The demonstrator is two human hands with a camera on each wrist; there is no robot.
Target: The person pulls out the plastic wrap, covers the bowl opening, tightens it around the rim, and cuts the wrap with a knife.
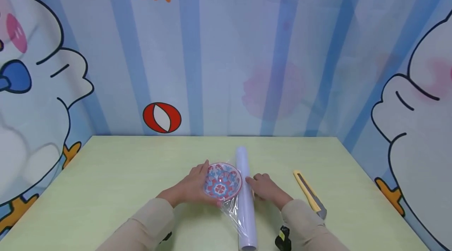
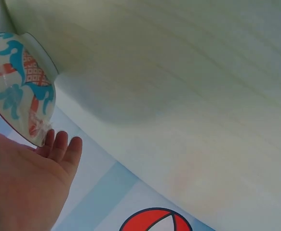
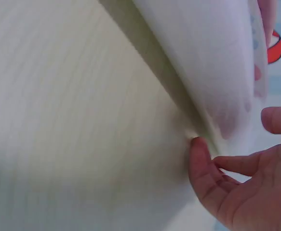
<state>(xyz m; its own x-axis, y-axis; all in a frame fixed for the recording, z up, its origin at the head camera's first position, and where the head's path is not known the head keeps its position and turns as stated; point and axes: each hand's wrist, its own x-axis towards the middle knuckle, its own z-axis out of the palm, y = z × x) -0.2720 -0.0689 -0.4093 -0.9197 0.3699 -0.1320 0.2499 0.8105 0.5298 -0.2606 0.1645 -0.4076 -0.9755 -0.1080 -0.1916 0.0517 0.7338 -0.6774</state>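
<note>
A small bowl (image 1: 221,180) with a red and blue flower pattern is held by my left hand (image 1: 192,186), fingers and thumb spread round its left side. Clear plastic film (image 1: 231,210) clings around it and runs to the roll of cling film (image 1: 247,211) at its right. In the left wrist view the bowl (image 2: 22,82) is tilted, its patterned outside showing above the fingertips of the left hand (image 2: 27,183). My right hand (image 1: 266,188) is at the right side of the roll. Seen from the right wrist, its bent fingers (image 3: 203,168) lie near the roll's underside, the thumb apart.
A yellow and grey utility knife (image 1: 310,194) lies on the pale green table (image 1: 123,172) to the right of the right hand. A striped blue backdrop (image 1: 229,66) with cartoon ducks stands behind the table and along both its sides.
</note>
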